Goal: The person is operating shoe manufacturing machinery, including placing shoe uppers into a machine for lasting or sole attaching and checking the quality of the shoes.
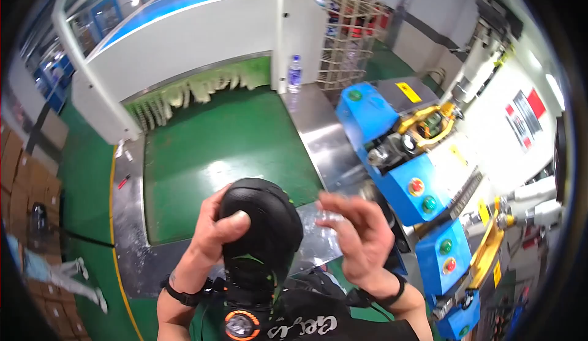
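Observation:
A black shoe with its dark sole turned up toward me and thin green trim is held close to my chest. My left hand wraps around the shoe's left side, thumb pressed on the sole. My right hand hovers just right of the shoe with its fingers spread and loose, holding nothing. The shoe is over the near end of a green conveyor belt framed in shiny steel.
A white tunnel housing with hanging green strip curtains spans the belt's far end. A clear water bottle stands at its right post. Blue control boxes with coloured buttons and a yellow machine part line the right. Cardboard boxes stack at far left.

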A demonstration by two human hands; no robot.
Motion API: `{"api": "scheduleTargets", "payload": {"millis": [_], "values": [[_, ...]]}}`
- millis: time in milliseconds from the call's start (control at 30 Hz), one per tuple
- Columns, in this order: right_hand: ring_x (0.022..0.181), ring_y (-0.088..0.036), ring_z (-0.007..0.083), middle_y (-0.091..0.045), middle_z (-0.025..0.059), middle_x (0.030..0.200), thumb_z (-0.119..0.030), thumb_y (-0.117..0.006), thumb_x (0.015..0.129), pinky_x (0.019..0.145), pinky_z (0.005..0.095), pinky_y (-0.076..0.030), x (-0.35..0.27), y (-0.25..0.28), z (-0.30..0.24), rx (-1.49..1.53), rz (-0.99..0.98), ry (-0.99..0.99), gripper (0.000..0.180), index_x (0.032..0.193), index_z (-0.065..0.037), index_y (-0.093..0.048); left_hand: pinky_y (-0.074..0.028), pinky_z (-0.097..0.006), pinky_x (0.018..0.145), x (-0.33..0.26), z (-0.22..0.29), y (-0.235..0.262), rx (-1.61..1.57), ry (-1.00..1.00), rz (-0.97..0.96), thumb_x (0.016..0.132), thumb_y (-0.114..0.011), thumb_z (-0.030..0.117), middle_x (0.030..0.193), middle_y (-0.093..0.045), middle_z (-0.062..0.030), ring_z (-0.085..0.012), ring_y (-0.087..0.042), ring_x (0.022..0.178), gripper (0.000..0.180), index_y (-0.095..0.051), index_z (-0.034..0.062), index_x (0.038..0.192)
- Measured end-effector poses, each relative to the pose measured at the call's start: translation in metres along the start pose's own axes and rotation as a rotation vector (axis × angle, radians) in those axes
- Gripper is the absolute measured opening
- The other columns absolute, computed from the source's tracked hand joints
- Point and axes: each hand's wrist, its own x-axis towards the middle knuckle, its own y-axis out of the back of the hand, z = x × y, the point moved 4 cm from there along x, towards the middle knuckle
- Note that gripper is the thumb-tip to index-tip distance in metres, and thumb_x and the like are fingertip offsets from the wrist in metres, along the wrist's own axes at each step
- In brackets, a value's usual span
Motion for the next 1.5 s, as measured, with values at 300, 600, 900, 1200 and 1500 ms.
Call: {"api": "scheduleTargets", "payload": {"millis": [300,600,900,1200,1500], "values": [[0.097,-0.063,0.0119,-0.063,0.0102,0.117,-0.017,-0.064,0.094,0.082,0.0264,-0.053,0.003,0.022,-0.009,0.071,-0.295,-0.476,0.036,0.125,0.001,-0.058,-0.05,-0.033,0.091,0.0,-0.032,-0.04,-0.134,0.342,-0.085,0.071,-0.065,0.038,0.109,-0.065,-0.0147,-0.0223,-0.064,0.097,0.067,-0.054,-0.0071,0.12],[0.089,-0.062,0.0085,-0.067,0.0068,0.107,-0.02,-0.068,0.091,0.065,0.0218,-0.053,-0.013,0.045,0.002,0.073,-0.286,-0.492,0.035,0.12,-0.001,-0.062,-0.048,-0.033,0.09,-0.014,-0.063,-0.055,-0.11,0.518,-0.007,0.062,-0.064,0.044,0.106,-0.064,-0.0153,-0.0228,-0.063,0.096,0.074,-0.056,-0.0055,0.116],[0.094,-0.064,0.0103,-0.068,0.0137,0.109,-0.011,-0.071,0.087,0.069,0.021,-0.052,-0.025,0.056,0.004,0.086,-0.286,-0.527,0.037,0.12,0.004,-0.061,-0.047,-0.033,0.091,-0.018,-0.058,-0.068,-0.008,0.57,-0.077,0.067,-0.067,0.042,0.107,-0.064,-0.014,-0.0213,-0.062,0.098,0.07,-0.056,-0.0045,0.117],[0.075,-0.064,0.0042,-0.073,0.0075,0.091,-0.012,-0.075,0.085,0.061,0.0189,-0.051,-0.018,0.066,-0.004,-0.011,-0.33,-0.513,0.029,0.109,0.001,-0.067,-0.052,-0.031,0.08,-0.015,-0.057,-0.074,0.161,0.576,-0.056,0.055,-0.071,0.048,0.095,-0.065,-0.0125,-0.0204,-0.065,0.086,0.073,-0.056,-0.0036,0.105],[0.071,-0.062,0.0021,-0.072,0.0049,0.085,-0.012,-0.076,0.084,0.057,0.0176,-0.049,-0.006,0.07,-0.016,-0.176,-0.388,-0.483,0.024,0.104,0.0,-0.07,-0.052,-0.029,0.077,-0.011,-0.057,-0.076,0.182,0.595,-0.037,0.053,-0.072,0.05,0.093,-0.066,-0.0107,-0.0183,-0.065,0.083,0.075,-0.057,-0.0025,0.104]]}}
